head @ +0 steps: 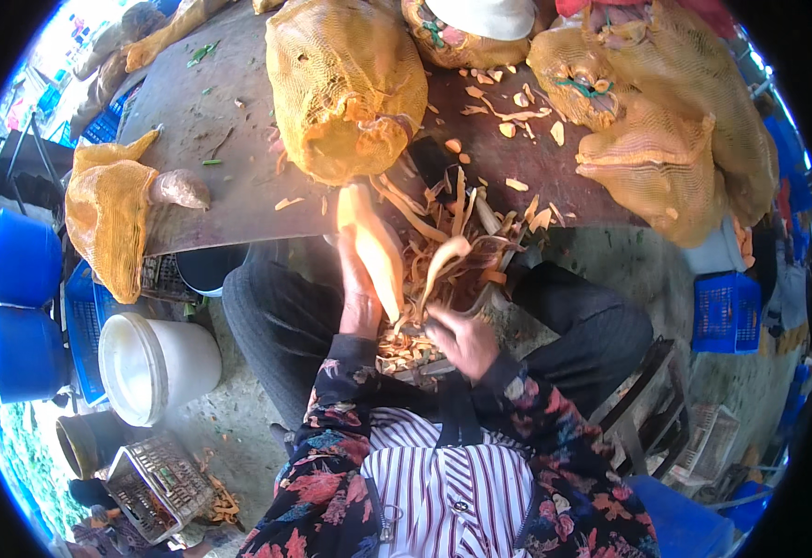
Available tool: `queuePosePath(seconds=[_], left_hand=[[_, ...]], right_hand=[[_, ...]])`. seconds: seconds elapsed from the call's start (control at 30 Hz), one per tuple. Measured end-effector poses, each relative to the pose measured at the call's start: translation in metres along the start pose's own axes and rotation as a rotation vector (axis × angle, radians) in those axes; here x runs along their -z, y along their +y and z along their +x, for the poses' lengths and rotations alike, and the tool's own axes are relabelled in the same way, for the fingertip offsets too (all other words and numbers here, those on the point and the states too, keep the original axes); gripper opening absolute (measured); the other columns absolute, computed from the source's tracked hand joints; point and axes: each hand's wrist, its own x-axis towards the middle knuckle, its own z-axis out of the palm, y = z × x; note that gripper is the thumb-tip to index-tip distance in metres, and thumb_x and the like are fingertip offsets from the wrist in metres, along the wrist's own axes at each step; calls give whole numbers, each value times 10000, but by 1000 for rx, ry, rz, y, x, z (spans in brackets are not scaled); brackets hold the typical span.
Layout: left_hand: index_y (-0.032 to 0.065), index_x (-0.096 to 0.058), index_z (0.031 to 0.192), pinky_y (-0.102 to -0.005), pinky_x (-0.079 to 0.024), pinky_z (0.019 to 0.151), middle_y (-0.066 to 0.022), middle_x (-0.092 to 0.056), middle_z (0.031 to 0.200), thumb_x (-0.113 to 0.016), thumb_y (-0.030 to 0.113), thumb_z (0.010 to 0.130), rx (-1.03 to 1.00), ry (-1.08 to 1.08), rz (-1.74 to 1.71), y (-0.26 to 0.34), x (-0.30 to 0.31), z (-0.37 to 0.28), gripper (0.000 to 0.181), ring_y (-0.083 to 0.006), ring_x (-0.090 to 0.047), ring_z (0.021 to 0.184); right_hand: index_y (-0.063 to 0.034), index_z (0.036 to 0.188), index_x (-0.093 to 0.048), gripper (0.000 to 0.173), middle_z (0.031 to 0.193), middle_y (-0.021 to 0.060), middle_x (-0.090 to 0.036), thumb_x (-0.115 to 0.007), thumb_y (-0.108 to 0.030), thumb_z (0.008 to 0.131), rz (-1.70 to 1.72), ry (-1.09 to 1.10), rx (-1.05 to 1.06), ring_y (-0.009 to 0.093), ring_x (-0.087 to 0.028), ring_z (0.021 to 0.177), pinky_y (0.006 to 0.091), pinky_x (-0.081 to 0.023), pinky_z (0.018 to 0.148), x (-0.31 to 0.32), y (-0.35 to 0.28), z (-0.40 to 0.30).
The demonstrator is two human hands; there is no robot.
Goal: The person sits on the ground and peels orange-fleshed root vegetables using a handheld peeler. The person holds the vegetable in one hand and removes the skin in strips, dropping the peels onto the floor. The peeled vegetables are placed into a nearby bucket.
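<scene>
My left hand holds a long, peeled orange root, likely a sweet potato, upright over my lap; its upper end reaches the table's front edge. My right hand is closed at the root's lower end, around a tool that is mostly hidden and blurred. A long curled strip of peel rises beside that hand. A heap of peelings lies at the table edge and hangs between my knees, with small orange chips below. Near the root's top stands a full yellow mesh sack.
More mesh sacks lie on the right of the table. An unpeeled root sticks out of a small mesh bag at left. A white bucket, blue barrels and crates stand around me.
</scene>
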Motion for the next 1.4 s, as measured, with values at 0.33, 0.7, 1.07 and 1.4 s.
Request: queuePosePath(seconds=[0.33, 0.7, 1.07, 1.4], left_hand=[[51, -456, 1355, -340, -504, 899, -98, -595, 1191, -489, 569, 938, 130, -133, 50, 9, -38, -50, 666, -210, -591, 1049], [47, -626, 1105, -301, -545, 755, -70, -686, 934, -640, 598, 836, -71, -105, -337, 45, 26, -12, 613, -202, -659, 814], [74, -512, 1288, -268, -545, 683, -68, -648, 1002, -484, 559, 947, 28, -224, -219, 28, -7, -34, 593, -166, -648, 847], [26, -549, 1222, -388, -554, 846, -128, -654, 1046, -507, 582, 912, 200, -153, -37, 3, -18, -35, 638, -252, -651, 930]], right_hand=[[-17, 1267, -572, 404, 867, 205, -684, -571, -281, 961, 173, 183, -145, 235, -677, 779, 348, -520, 666, 5, -13, 159], [-2, 1261, -579, 386, 1119, 219, -647, -571, -159, 909, 19, 131, -186, 326, -619, 1010, 397, -451, 917, 0, 21, 16], [-23, 1267, -576, 365, 754, -22, -580, -574, -216, 957, 525, 101, -464, 74, -503, 610, 242, -418, 549, -7, 22, 61], [-66, 1175, -625, 385, 694, 223, -627, -581, -356, 926, -83, 164, -56, 376, -644, 616, 439, -491, 528, -18, -24, 86]])
